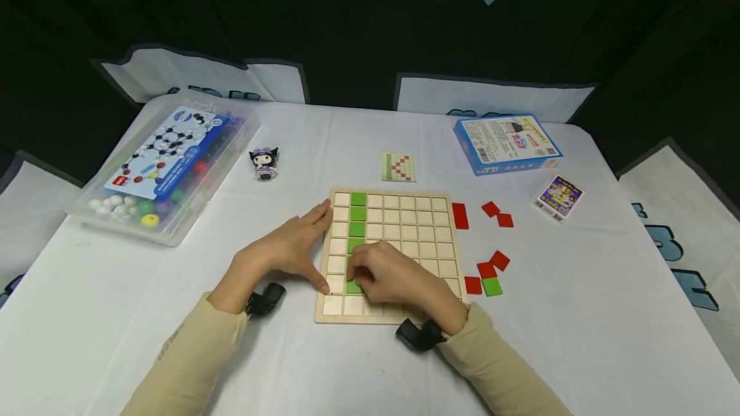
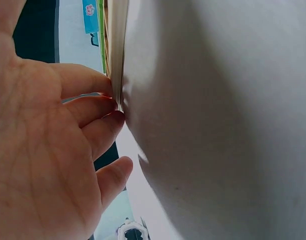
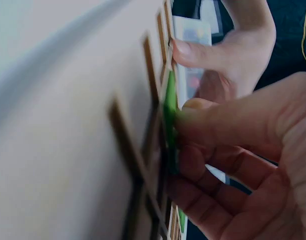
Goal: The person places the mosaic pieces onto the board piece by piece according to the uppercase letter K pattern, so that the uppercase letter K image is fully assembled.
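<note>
A square wooden grid board (image 1: 424,234) lies on the white table, with green tiles (image 1: 358,213) filling much of its second column from the left. My right hand (image 1: 396,275) is low over that column. Its thumb and curled fingers pinch a green tile (image 3: 170,100) at the board's surface; the fingers partly cover neighbouring cells. My left hand (image 1: 286,246) rests against the board's left side, thumb and fingers spread, fingertips touching the edge. Right of the board lie a loose green tile (image 1: 492,286) and several red tiles (image 1: 487,270), including a longer red piece (image 1: 460,216).
Behind the board lies a small pattern card (image 1: 398,167). A figurine (image 1: 264,164) and a clear plastic case (image 1: 187,226) of coloured balls stand at the left. A blue box (image 1: 509,140) and a smaller purple pack (image 1: 559,198) lie at the right.
</note>
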